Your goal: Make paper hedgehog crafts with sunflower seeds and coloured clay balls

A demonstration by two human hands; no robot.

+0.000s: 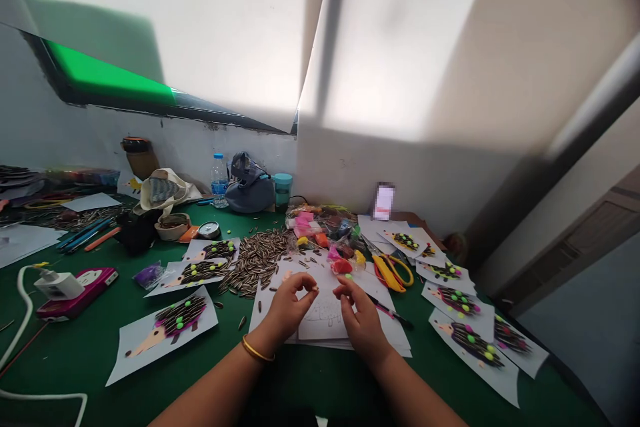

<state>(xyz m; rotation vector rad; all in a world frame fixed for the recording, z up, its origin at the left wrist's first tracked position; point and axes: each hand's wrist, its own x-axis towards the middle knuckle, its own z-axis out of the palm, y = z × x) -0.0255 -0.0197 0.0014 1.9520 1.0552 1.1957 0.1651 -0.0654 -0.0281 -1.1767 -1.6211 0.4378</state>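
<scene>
My left hand (293,303), with a gold bangle on the wrist, pinches thumb against forefinger; a tiny pale bit seems to show at the tips, too small to name. Across a narrow gap, my right hand (363,320) has its fingers loosely bent and apart, with nothing visible in them. Both are above a white sheet (320,328) with a faint pencil drawing, lying on more paper. Beyond the fingers lie a red lump of modelling clay (343,267) in plastic and a small yellow-green ball (349,276). A dark pen (393,313) lies beside my right hand.
A pile of sunflower seeds (263,253) spreads left of the paper. Yellow-handled scissors (387,273) lie to the right. Hedgehog pictures with seed spines (170,323) flank both sides. Bagged coloured clay (320,223), a water bottle (219,180) and a pink power strip (77,293) share the green table.
</scene>
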